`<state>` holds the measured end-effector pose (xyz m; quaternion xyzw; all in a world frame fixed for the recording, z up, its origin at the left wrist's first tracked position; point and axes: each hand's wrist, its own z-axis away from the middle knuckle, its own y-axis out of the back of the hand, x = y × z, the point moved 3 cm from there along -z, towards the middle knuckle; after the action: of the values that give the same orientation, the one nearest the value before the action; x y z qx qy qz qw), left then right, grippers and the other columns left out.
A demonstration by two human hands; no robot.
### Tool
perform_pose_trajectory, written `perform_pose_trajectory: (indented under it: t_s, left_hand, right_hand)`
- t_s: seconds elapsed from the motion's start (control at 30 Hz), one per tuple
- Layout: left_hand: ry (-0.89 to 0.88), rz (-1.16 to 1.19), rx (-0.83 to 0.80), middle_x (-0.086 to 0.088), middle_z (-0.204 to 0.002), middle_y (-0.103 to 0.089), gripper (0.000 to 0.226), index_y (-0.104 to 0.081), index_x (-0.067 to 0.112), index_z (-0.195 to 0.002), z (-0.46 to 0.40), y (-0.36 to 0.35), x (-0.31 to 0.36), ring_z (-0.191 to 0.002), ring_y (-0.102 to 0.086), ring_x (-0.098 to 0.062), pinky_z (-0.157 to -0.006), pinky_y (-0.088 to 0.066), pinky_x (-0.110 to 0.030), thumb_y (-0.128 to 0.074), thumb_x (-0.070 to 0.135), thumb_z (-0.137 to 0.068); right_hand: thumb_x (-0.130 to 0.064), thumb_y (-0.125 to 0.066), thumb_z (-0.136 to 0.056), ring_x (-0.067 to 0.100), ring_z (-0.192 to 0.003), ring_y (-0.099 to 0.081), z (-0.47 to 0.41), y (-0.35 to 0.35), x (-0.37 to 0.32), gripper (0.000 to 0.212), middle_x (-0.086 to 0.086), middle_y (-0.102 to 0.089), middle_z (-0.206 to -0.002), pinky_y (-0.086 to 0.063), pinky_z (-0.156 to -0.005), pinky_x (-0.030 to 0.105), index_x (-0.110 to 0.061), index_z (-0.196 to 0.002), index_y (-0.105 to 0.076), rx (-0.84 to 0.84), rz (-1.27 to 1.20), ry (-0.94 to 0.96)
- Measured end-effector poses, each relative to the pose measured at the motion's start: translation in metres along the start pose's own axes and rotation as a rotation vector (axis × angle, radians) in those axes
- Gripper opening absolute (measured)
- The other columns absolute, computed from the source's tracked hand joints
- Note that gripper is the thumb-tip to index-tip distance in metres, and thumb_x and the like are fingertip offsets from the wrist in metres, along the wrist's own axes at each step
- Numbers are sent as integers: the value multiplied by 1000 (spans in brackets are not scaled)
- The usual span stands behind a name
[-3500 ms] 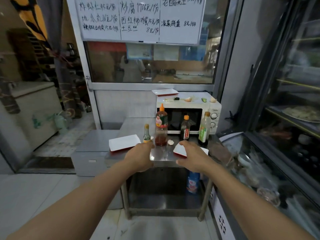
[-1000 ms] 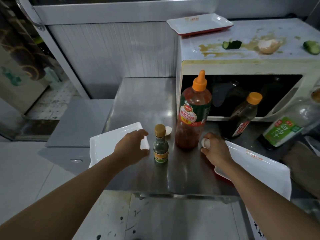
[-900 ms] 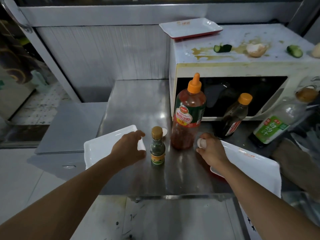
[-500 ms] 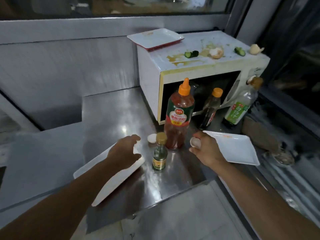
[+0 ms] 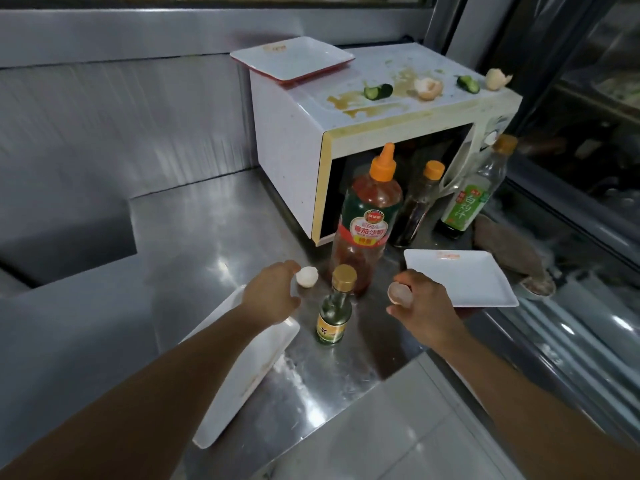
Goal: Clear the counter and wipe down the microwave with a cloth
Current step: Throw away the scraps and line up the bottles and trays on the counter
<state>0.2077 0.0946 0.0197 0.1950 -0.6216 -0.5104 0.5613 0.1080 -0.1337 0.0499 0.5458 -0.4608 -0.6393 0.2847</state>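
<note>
A white microwave [image 5: 287, 147] stands at the back of the steel counter [image 5: 194, 237], its top smeared with brown sauce and littered with cucumber pieces [image 5: 378, 91] and eggshells [image 5: 428, 88]. My right hand [image 5: 420, 308] holds an eggshell half [image 5: 399, 293] above the counter. My left hand [image 5: 272, 295] reaches over a white plate [image 5: 242, 372], fingertips touching a second eggshell [image 5: 307, 276] that lies on the counter. A small green bottle [image 5: 334, 306] stands between my hands, a big ketchup bottle [image 5: 367, 220] behind it.
A dark sauce bottle [image 5: 417, 206] and a green-labelled bottle [image 5: 472, 195] stand before the microwave door. A white plate [image 5: 457, 277] lies at the right, a red-rimmed plate [image 5: 292, 60] on the microwave. A brown cloth [image 5: 505, 244] lies at the counter's right edge.
My left hand has moved forward off the plate to the eggshell on the counter. My right hand has lifted its eggshell slightly. The camera has swung left and closer.
</note>
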Motion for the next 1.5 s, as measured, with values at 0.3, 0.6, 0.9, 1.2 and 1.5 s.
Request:
perform_pose_trajectory:
  t_s: [0.3,0.6,0.9,1.2,1.5]
  left_hand:
    - [-8,-24,42,-2,-111,-61,41,-56,24,-115,-39,-23,-4,-104,-60,-24,-76,-45,-31,-70,26,-76]
    - [-64,-128,14,2,-113,-60,57,-53,32,-122,-61,-40,-6,-106,-56,-23,-81,-49,-36,-76,31,-70]
    - [-73,-148,-14,-4,-109,-57,45,-59,27,-115,-66,-41,0,-101,-58,-28,-76,-46,-34,-75,24,-72]
    - [-65,-167,46,0,-116,-61,46,-59,30,-119,-44,8,9,-107,-57,-22,-79,-46,-32,-73,33,-75]
    - [-96,-150,102,2,-119,-62,48,-60,28,-119,-5,92,50,-109,-56,-20,-79,-44,-30,-75,34,-74]
  right_hand:
    - [-13,-80,-69,27,-90,-60,-10,-10,10,36,9,-65,-99,-39,-79,26,-8,-99,-59,-11,5,-19]
    - [-13,-79,-71,23,-92,-58,-17,-16,16,38,7,-64,-104,-33,-76,20,-10,-103,-59,-37,14,-35]
    - [-17,-79,-73,20,-95,-58,-17,-19,19,40,6,-64,-108,-34,-79,18,-14,-107,-58,-34,25,-52]
    - [-18,-80,-71,23,-95,-60,-11,2,0,42,7,-65,-107,-43,-82,27,-13,-107,-59,-13,-1,-13]
    - [-15,-77,-72,25,-95,-59,2,63,-35,40,8,-64,-104,-43,-77,28,-12,-108,-60,51,-59,30]
